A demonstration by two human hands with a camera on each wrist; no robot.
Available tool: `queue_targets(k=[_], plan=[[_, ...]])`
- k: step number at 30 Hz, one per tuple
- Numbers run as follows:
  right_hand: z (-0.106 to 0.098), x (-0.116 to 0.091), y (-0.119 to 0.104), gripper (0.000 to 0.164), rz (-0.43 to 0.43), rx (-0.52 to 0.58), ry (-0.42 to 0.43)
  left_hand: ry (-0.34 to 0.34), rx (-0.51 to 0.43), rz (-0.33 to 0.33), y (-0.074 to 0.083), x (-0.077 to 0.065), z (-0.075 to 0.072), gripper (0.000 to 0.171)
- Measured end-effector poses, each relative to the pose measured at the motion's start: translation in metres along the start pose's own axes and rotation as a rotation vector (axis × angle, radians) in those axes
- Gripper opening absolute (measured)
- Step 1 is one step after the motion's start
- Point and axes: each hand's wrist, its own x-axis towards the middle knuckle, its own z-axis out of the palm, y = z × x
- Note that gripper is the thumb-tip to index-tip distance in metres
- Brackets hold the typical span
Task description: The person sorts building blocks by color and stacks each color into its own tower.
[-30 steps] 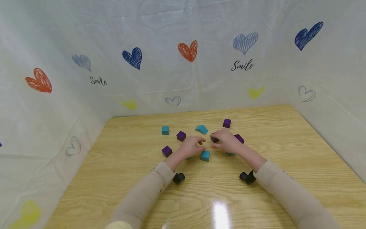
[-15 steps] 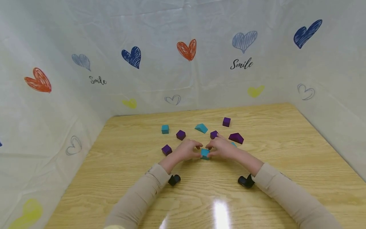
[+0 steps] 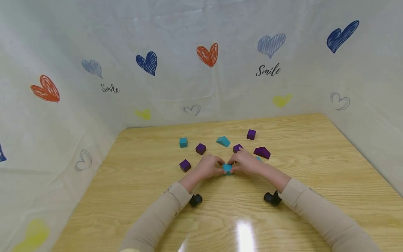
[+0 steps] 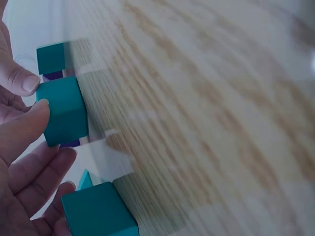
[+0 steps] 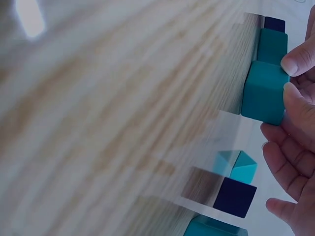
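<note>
A teal block (image 3: 227,169) sits on the table between my hands. My left hand (image 3: 210,166) holds it from the left and my right hand (image 3: 246,163) from the right. In the left wrist view, both thumbs lie against the face of the teal block (image 4: 64,110). The right wrist view shows the same teal block (image 5: 266,93), with fingers curled behind it. Another teal block (image 4: 101,209) lies close to my left hand's lower fingers. Just beyond my right hand is a purple cube (image 3: 237,148), partly covered by the fingers.
A teal wedge (image 3: 223,141), a teal cube (image 3: 183,142) and several purple blocks, among them a purple wedge (image 3: 262,152), lie farther back on the wooden table (image 3: 151,196). A purple cube (image 3: 185,165) is left of my left hand. A white curtain (image 3: 176,91) surrounds the table.
My right hand has come away from the purple cube, toward me, to the teal block. My left hand has shifted slightly nearer, and both hands now hold that block.
</note>
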Motion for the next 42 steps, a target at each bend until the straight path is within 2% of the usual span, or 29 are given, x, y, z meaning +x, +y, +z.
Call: queue_targets(k=[12, 18, 22, 26, 30, 36, 42], plan=[[-0.005, 0.003, 0.002, 0.024, 0.013, 0.058, -0.039, 0.020, -0.051, -0.066, 0.001, 0.003, 0.005, 0.029], [-0.009, 0.000, 0.005, 0.029, -0.002, 0.015, -0.016, 0.032, -0.041, -0.069, 0.002, 0.004, 0.005, 0.029], [-0.025, -0.008, 0.013, 0.034, 0.007, -0.004, 0.051, 0.027, -0.032, -0.069, 0.003, 0.003, 0.005, 0.032], [-0.047, -0.021, 0.026, 0.033, 0.035, -0.028, 0.104, 0.037, -0.017, -0.069, 0.004, 0.003, 0.005, 0.033], [-0.060, -0.036, 0.040, 0.031, 0.043, -0.061, 0.066, 0.043, -0.008, -0.070, 0.004, 0.001, 0.003, 0.033], [-0.054, -0.054, 0.056, 0.031, 0.010, -0.073, 0.001, 0.042, -0.019, -0.073, 0.006, 0.001, 0.002, 0.031], [-0.040, -0.060, 0.064, 0.031, 0.003, -0.082, 0.023, 0.038, -0.028, -0.077, 0.006, 0.001, 0.002, 0.031]])
